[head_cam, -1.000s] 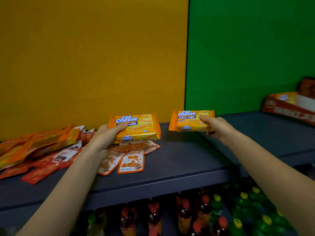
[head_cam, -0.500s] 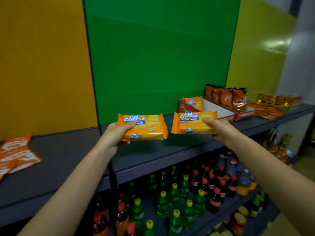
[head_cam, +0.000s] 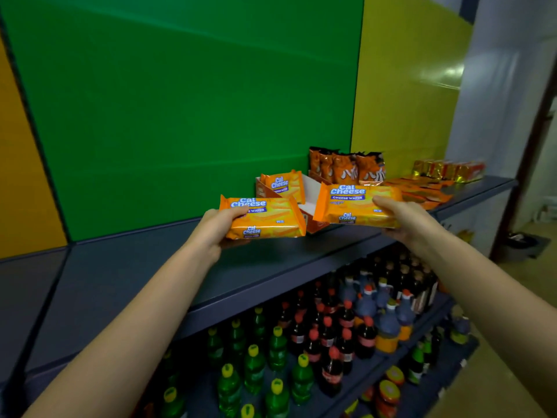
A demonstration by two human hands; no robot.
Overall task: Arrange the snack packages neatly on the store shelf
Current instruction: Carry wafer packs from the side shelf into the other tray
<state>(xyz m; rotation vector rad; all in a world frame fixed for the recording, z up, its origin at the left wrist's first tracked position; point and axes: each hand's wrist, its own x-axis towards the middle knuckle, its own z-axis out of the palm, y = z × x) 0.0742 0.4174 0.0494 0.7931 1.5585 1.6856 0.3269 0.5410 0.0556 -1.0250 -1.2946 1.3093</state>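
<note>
My left hand (head_cam: 215, 229) grips an orange Cal Cheese wafer pack (head_cam: 265, 220) by its left end, held above the dark shelf (head_cam: 150, 273). My right hand (head_cam: 404, 217) grips a second Cal Cheese pack (head_cam: 352, 208) by its right end, over the front of an open cardboard display box (head_cam: 310, 206). A third Cal Cheese pack (head_cam: 283, 184) stands upright at the left inside that box. Both held packs face me, label up.
Brown snack bags (head_cam: 346, 168) stand behind the box; flat orange sachets (head_cam: 422, 191) and gold-wrapped packs (head_cam: 446, 170) lie further right. Green, yellow and orange back panels rise behind. Bottles (head_cam: 331, 342) fill the lower shelves. Floor shows at the far right.
The view has swung right along the shelf. Both hands carried their packs rightward; the right pack now hangs over the display box, and the left sachet pile has left the view.
</note>
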